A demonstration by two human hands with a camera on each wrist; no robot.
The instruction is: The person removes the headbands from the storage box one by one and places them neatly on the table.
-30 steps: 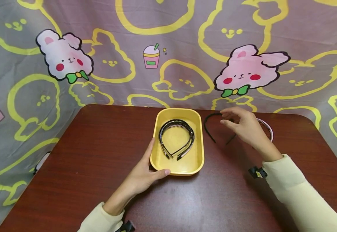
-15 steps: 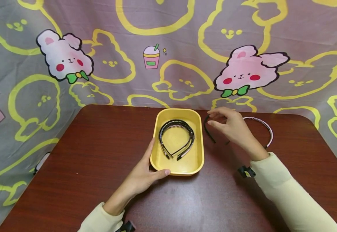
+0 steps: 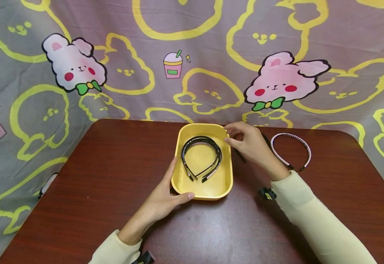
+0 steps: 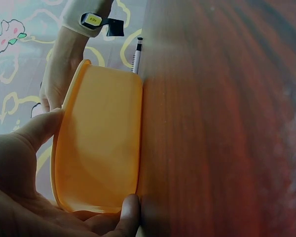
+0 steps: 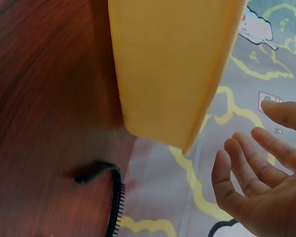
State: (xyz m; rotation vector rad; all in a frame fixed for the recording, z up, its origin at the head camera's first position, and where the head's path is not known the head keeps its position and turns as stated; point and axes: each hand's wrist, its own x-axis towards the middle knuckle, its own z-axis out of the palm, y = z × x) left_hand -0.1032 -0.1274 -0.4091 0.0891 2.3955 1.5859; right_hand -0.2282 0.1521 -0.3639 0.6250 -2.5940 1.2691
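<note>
My left hand [image 3: 160, 201] holds the yellow plastic basin [image 3: 199, 157] at its near left corner, thumb over the rim and fingers along the side. Inside it lie several hair headbands [image 3: 200, 140], dark and toothed, stacked together. My right hand [image 3: 252, 146] hovers by the basin's far right rim, fingers loosely bent and nothing in them, as the right wrist view confirms. Beneath this hand, a black headband [image 3: 240, 156] lies on the table, partly hidden; its toothed band [image 5: 116, 202] shows in the right wrist view. Farther right rests a pale pink headband [image 3: 305, 143].
The brown wooden table [image 3: 89, 190] stretches out on both sides of the basin. Behind its far edge hangs a patterned cloth curtain [image 3: 201, 47], which also runs down both sides. Black wrist cameras [image 3: 267, 194] sit at the cuffs.
My right hand has moved left, from above the black headband to the basin's rim, uncovering the pink headband. The left hand and the basin have stayed in place.
</note>
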